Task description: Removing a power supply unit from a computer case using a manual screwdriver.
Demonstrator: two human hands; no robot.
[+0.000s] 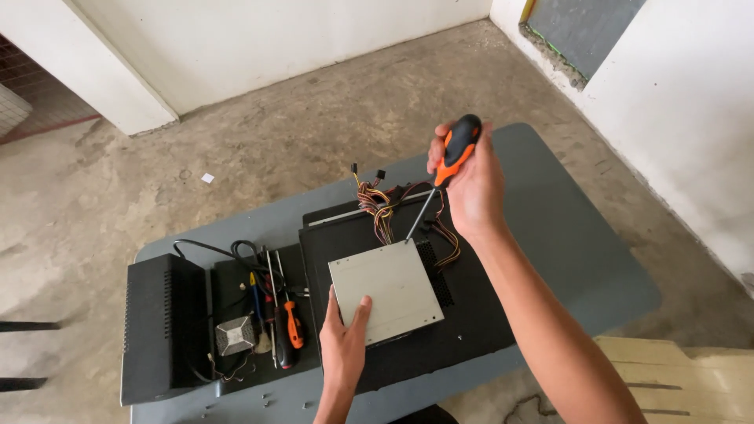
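So the left hand (pixel 343 343) is spread flat against the near-left corner of the silver-grey rectangular metal box (pixel 386 291), fingers on top and thumb along the edge. Looks like it's there to brace the box so it can't slide or twist. That box sits on top of the black flat computer case (pixel 471 314), roughly in its middle, slightly turned relative to the case edges.

The right hand (pixel 471 184) is closed tight round the orange and black handle of the long-shafted screwdriver (pixel 440 177), held high with the shaft angled down and left so the tip lands right at the far corner of the box. I'd guess that's where a fastener sits, but it's too small to see.

The box itself is plain brushed sheet metal, no labels showing, with clean edges and a perforated black strip just beside its right side. A bundle of yellow, orange and black wires (pixel 381 208) spills out behind it.

Off to the left on the grey worktop (pixel 565 235) is a black vented cover panel (pixel 161 326), and next to it a tray-like piece holding spare screwdrivers (pixel 287 322) and a small finned metal heatsink (pixel 236 336), all parked clear of the hands.
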